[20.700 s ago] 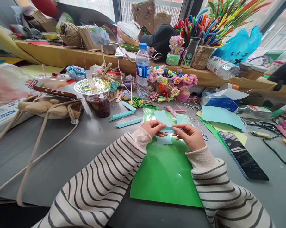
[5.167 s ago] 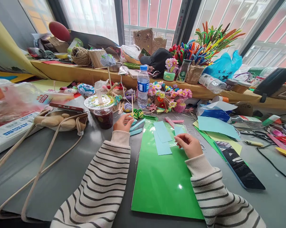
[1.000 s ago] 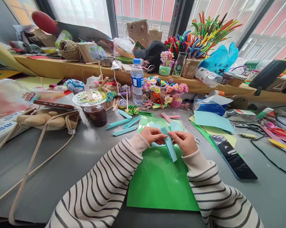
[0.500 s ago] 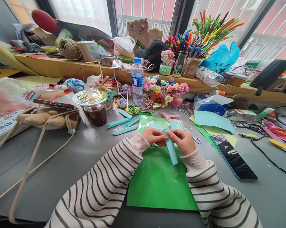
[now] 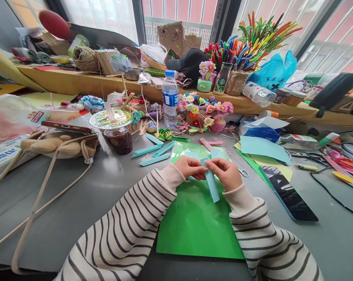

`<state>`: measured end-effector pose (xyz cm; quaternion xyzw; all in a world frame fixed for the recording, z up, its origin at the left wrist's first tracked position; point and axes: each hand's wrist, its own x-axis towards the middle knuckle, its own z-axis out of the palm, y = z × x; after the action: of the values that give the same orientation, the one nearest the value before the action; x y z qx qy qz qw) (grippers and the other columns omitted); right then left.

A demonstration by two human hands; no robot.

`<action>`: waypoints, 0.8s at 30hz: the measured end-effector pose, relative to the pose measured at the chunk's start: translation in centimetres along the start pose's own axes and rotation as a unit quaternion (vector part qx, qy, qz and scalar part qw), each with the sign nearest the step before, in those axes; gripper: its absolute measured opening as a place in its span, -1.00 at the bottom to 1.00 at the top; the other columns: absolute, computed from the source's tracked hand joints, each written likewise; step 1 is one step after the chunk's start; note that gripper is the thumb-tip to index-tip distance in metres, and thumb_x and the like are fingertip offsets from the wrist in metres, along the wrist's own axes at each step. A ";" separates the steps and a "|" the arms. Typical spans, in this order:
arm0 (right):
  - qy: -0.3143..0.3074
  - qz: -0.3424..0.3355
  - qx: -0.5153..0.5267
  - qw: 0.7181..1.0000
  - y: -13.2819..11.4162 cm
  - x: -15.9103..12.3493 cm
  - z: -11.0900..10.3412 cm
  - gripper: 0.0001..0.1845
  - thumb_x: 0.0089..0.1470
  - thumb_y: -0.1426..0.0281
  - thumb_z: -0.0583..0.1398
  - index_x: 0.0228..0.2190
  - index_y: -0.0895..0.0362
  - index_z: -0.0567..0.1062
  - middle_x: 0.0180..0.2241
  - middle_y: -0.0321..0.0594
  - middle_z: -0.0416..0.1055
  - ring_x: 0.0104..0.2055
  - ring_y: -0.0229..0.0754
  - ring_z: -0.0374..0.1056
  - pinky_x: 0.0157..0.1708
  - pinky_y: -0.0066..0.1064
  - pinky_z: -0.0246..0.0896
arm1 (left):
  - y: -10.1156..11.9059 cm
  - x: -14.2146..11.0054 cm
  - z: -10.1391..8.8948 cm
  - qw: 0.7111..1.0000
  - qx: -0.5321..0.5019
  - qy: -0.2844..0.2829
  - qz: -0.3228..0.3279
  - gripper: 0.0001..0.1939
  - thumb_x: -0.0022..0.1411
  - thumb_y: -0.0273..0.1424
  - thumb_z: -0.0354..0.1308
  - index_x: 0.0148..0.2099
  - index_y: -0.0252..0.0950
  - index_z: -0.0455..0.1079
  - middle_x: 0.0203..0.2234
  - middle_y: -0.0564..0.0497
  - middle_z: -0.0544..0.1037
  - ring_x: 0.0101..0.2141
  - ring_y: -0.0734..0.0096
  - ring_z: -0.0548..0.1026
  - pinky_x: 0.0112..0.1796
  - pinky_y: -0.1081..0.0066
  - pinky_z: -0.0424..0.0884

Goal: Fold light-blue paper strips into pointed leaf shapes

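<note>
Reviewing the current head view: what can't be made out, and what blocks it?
All in the head view:
1. Folded light-blue paper strip: pinched part hidden by the left grip and right grip.
2. Flat light-blue paper rectangles: partly covered by both grips.
3. Black rectangular phone: reflections mask any display.
4. Pinkish translucent plastic bag: cut off by the left edge.
</note>
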<state>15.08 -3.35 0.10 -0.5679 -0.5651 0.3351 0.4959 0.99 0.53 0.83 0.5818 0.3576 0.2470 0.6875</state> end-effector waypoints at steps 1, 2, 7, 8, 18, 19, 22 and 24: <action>0.000 0.000 0.001 1.000 0.0 0.0 0.0 -0.75 -0.26 0.23 0.18 -0.59 0.19 0.41 -0.60 -0.27 0.33 -0.53 -0.29 0.20 -0.52 -0.47 0.10 | 0.0 0.0 0.0 1.000 0.000 0.000 0.000 -0.69 -0.30 -0.23 0.20 -0.59 -0.42 0.33 -0.69 0.00 0.45 -0.60 0.49 0.42 -0.48 0.47 0.35; -0.001 0.000 0.003 1.000 0.1 0.0 0.0 -0.75 -0.26 0.23 0.18 -0.59 0.19 0.41 -0.60 -0.27 0.33 -0.53 -0.29 0.20 -0.51 -0.47 0.10 | 0.1 0.0 0.0 1.000 0.001 0.001 0.000 -0.69 -0.29 -0.23 0.20 -0.59 -0.42 0.33 -0.69 0.00 0.45 -0.60 0.49 0.42 -0.49 0.48 0.35; 0.000 0.003 0.008 1.000 0.2 0.1 0.0 -0.76 -0.26 0.24 0.18 -0.60 0.19 0.41 -0.60 -0.27 0.33 -0.53 -0.30 0.19 -0.52 -0.48 0.08 | 0.1 0.0 0.1 1.000 0.004 0.005 -0.001 -0.71 -0.28 -0.24 0.20 -0.60 -0.41 0.33 -0.69 0.00 0.45 -0.60 0.50 0.41 -0.50 0.49 0.35; 0.000 0.004 0.009 1.000 0.2 0.0 0.0 -0.77 -0.26 0.25 0.18 -0.60 0.19 0.41 -0.60 -0.27 0.32 -0.53 -0.30 0.19 -0.52 -0.48 0.08 | 0.1 0.0 0.1 1.000 0.004 0.005 0.000 -0.71 -0.28 -0.24 0.20 -0.60 -0.41 0.33 -0.69 0.01 0.45 -0.60 0.50 0.41 -0.49 0.49 0.35; 0.000 0.007 0.007 1.000 0.0 0.0 0.0 -0.77 -0.26 0.26 0.19 -0.60 0.20 0.41 -0.61 -0.27 0.31 -0.54 -0.31 0.18 -0.52 -0.48 0.07 | 0.0 0.0 0.1 1.000 0.004 0.000 0.005 -0.71 -0.27 -0.25 0.19 -0.59 -0.42 0.33 -0.68 0.00 0.44 -0.60 0.50 0.41 -0.50 0.50 0.34; 0.000 0.008 0.008 1.000 0.1 0.0 0.0 -0.77 -0.27 0.26 0.19 -0.60 0.20 0.41 -0.61 -0.27 0.31 -0.54 -0.31 0.17 -0.52 -0.48 0.07 | 0.0 0.0 0.1 1.000 0.005 0.000 0.005 -0.72 -0.26 -0.25 0.19 -0.59 -0.41 0.33 -0.68 0.00 0.44 -0.60 0.51 0.41 -0.50 0.50 0.34; 0.000 0.009 0.007 1.000 0.1 0.0 0.0 -0.77 -0.27 0.26 0.19 -0.60 0.20 0.41 -0.61 -0.28 0.31 -0.54 -0.31 0.17 -0.52 -0.49 0.06 | 0.0 0.0 0.1 1.000 0.003 -0.001 0.003 -0.72 -0.26 -0.25 0.19 -0.59 -0.41 0.33 -0.68 0.01 0.44 -0.59 0.50 0.41 -0.49 0.49 0.34; -0.001 0.010 0.006 1.000 0.1 0.0 0.0 -0.76 -0.27 0.25 0.19 -0.60 0.20 0.41 -0.61 -0.28 0.31 -0.54 -0.31 0.17 -0.52 -0.49 0.06 | -0.1 0.1 0.0 1.000 -0.001 -0.004 0.003 -0.71 -0.27 -0.24 0.19 -0.59 -0.42 0.33 -0.67 0.01 0.44 -0.59 0.50 0.41 -0.48 0.48 0.34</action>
<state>15.09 -3.32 0.00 -0.5700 -0.5577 0.3439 0.4958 1.01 0.55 0.72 0.5832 0.3529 0.2476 0.6885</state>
